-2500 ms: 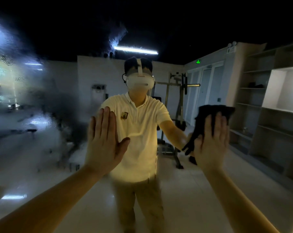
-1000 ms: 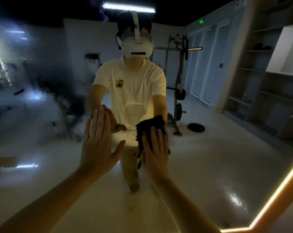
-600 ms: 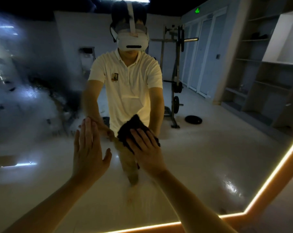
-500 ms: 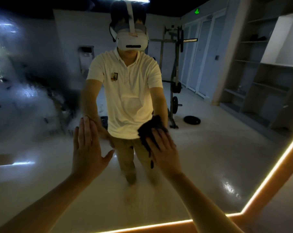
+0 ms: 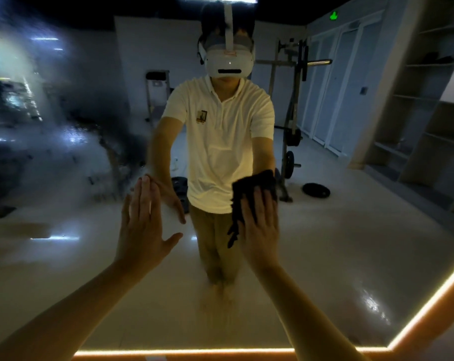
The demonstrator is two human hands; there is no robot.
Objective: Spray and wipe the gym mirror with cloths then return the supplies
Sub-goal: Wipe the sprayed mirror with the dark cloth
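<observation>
- Gym mirror [image 5: 351,243]: fills nearly the whole view; reflects a pale glossy floor and a dim room.
- Hazy wet patch [image 5: 64,152]: covers the left part of the glass; blurs the reflection behind it; ends just left of the left grip.
- Reflected person [image 5: 220,142]: stands at centre in a white polo shirt and a white headset; reaches both arms toward the glass.
- Reflected shelving [image 5: 429,113]: lines the right side of the room.
- Reflected squat rack [image 5: 296,113]: stands behind the person, right of centre.
- Light strip [image 5: 184,350]: runs along the lower edge of the mirror, then climbs diagonally at the right; glows orange.
- Left grip [image 5: 142,225]: released; lies flat on the glass with fingers straight and thumb spread; holds nothing; meets its own reflection at the fingertips.
- Right grip [image 5: 259,225]: released, not clenched; presses the cloth against the glass with straight fingers; sits to the right of the left grip, apart from it.
- Black cloth [image 5: 249,183]: pinned between the right grip and the mirror, at lower centre of the glass; sticks out above the fingertips and hangs down on the thumb side.
- Reflected weight plate [image 5: 315,190]: lies on the floor, right of the rack.
- Green exit sign [image 5: 333,15]: shows at top right.
</observation>
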